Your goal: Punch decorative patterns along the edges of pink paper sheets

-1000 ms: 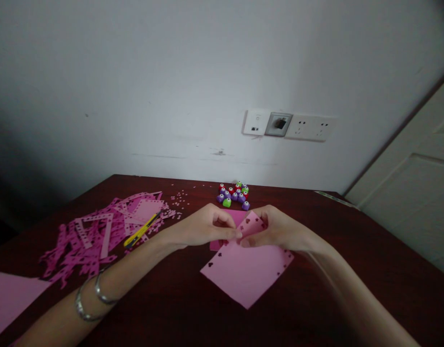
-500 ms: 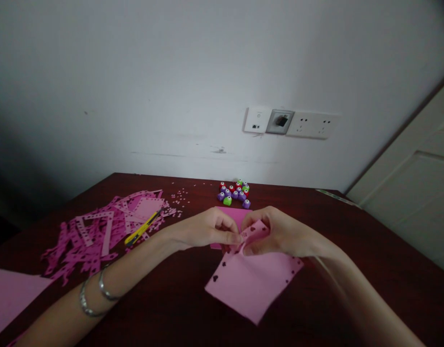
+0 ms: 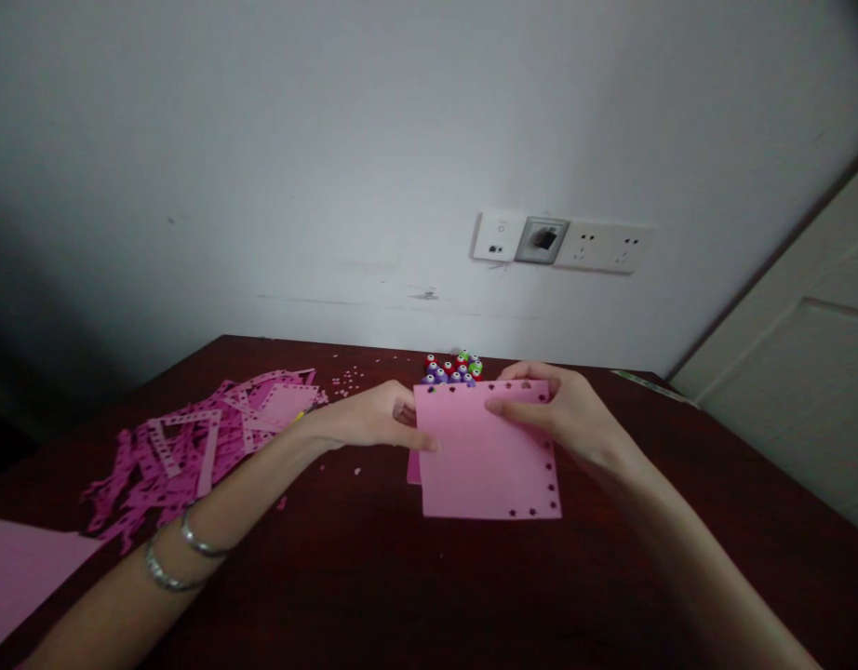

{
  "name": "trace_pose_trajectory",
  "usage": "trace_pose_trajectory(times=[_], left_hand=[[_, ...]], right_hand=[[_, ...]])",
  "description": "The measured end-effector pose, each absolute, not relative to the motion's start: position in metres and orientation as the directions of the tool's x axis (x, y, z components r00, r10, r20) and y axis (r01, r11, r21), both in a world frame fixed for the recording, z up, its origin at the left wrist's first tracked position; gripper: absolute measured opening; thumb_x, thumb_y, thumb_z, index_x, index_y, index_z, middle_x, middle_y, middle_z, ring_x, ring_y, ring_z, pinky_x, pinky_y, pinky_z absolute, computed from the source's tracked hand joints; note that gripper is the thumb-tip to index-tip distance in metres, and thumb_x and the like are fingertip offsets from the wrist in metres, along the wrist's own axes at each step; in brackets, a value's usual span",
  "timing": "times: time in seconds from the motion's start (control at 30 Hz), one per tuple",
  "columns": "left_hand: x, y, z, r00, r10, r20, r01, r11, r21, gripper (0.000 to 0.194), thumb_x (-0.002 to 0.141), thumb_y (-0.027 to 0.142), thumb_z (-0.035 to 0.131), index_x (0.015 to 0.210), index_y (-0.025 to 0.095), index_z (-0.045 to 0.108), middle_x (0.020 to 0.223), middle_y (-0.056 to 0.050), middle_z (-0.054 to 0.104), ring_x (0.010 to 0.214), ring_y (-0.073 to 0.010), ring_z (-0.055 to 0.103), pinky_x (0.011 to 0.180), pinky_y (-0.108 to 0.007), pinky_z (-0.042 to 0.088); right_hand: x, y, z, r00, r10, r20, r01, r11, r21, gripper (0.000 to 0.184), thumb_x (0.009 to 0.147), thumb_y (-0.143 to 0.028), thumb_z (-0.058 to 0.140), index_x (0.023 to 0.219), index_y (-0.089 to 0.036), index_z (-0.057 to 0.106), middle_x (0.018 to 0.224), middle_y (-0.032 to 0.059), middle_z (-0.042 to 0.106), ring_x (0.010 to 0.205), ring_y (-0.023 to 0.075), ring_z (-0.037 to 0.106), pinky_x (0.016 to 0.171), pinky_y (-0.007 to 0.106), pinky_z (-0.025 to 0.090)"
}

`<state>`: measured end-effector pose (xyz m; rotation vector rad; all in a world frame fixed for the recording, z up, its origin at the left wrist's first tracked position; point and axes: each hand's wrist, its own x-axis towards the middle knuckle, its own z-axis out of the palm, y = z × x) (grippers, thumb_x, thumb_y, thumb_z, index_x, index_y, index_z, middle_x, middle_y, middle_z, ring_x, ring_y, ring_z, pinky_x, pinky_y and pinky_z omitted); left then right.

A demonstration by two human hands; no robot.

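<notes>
A square sheet of pink paper (image 3: 489, 456) is held up between my two hands, with small shapes punched along its top, right and part of its bottom edge. My left hand (image 3: 383, 416) pinches its left edge, thumb in front and fingers behind. At the upper right corner my right hand (image 3: 558, 409) grips it, the thumb lying on the face and the fingers behind. A darker pink sheet (image 3: 414, 467) lies on the table, mostly hidden by the held paper. Just beyond the paper's top edge stand several small craft punches (image 3: 457, 368) in red, purple and green.
A heap of punched pink paper strips (image 3: 184, 447) lies on the left of the dark table (image 3: 373, 586), with tiny cut-out bits (image 3: 345, 380) beside it. A yellow utility knife is mostly behind my left forearm. Another pink sheet (image 3: 24, 568) lies at the near left.
The pink paper has turned from a corner-down tilt to nearly square and been raised. My left hand has moved to its left edge, my right to its upper right corner. Paper bits have dropped onto the table.
</notes>
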<state>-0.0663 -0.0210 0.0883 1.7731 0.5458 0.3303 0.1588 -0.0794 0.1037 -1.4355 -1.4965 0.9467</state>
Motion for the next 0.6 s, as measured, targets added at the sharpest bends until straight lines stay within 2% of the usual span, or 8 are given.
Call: trace_pose_trajectory(times=[0.1, 0.2, 0.33, 0.47, 0.6], left_hand=[[-0.061, -0.015, 0.080, 0.663, 0.747, 0.047, 0.079, -0.132, 0.988, 0.019, 0.072, 0.032, 0.067, 0.079, 0.014, 0.068, 0.082, -0.006, 0.067, 0.078, -0.0139, 0.060, 0.074, -0.027, 0.044], [-0.060, -0.013, 0.075, 0.574, 0.818, 0.041, 0.037, -0.076, 0.996, 0.023, 0.070, 0.035, 0.067, 0.077, 0.013, 0.066, 0.075, -0.006, 0.066, 0.066, -0.0119, 0.059, 0.063, -0.025, 0.044], [-0.062, -0.020, 0.080, 0.657, 0.753, -0.031, 0.178, -0.114, 0.977, 0.024, 0.070, 0.036, 0.066, 0.077, 0.013, 0.065, 0.070, -0.003, 0.064, 0.057, -0.0087, 0.054, 0.052, -0.020, 0.039], [-0.062, -0.032, 0.087, 0.757, 0.648, -0.084, 0.290, -0.219, 0.932, 0.024, 0.072, 0.036, 0.063, 0.068, 0.012, 0.061, 0.054, 0.003, 0.052, 0.046, -0.0049, 0.041, 0.043, -0.018, 0.026], [-0.058, -0.039, 0.092, 0.782, 0.622, -0.048, 0.295, -0.301, 0.907, 0.026, 0.074, 0.033, 0.060, 0.058, 0.013, 0.054, 0.048, 0.007, 0.040, 0.044, -0.0035, 0.030, 0.042, -0.019, 0.019]], right_hand=[[0.163, -0.076, 0.102, -0.052, 0.996, 0.066, 0.255, 0.077, -0.964, 0.027, 0.062, -0.029, 0.072, 0.078, -0.018, 0.054, 0.066, -0.0012, 0.061, 0.053, 0.0107, 0.056, 0.048, 0.021, 0.044], [0.167, -0.076, 0.104, -0.267, 0.963, -0.026, 0.284, 0.053, -0.957, 0.026, 0.062, -0.027, 0.073, 0.080, -0.016, 0.059, 0.074, 0.0013, 0.065, 0.065, 0.0123, 0.061, 0.058, 0.023, 0.047], [0.167, -0.080, 0.105, -0.392, 0.920, -0.005, 0.334, 0.137, -0.932, 0.028, 0.072, -0.033, 0.066, 0.094, -0.016, 0.063, 0.086, 0.0041, 0.066, 0.080, 0.0138, 0.062, 0.073, 0.027, 0.049], [0.156, -0.083, 0.097, -0.452, 0.891, 0.042, 0.328, 0.210, -0.921, 0.031, 0.086, -0.041, 0.048, 0.086, -0.013, 0.061, 0.078, 0.0040, 0.062, 0.069, 0.0119, 0.060, 0.063, 0.025, 0.051], [0.145, -0.085, 0.091, -0.485, 0.874, 0.040, 0.340, 0.230, -0.912, 0.032, 0.089, -0.043, 0.042, 0.078, -0.015, 0.055, 0.069, -0.0002, 0.055, 0.058, 0.0089, 0.056, 0.052, 0.021, 0.050]])
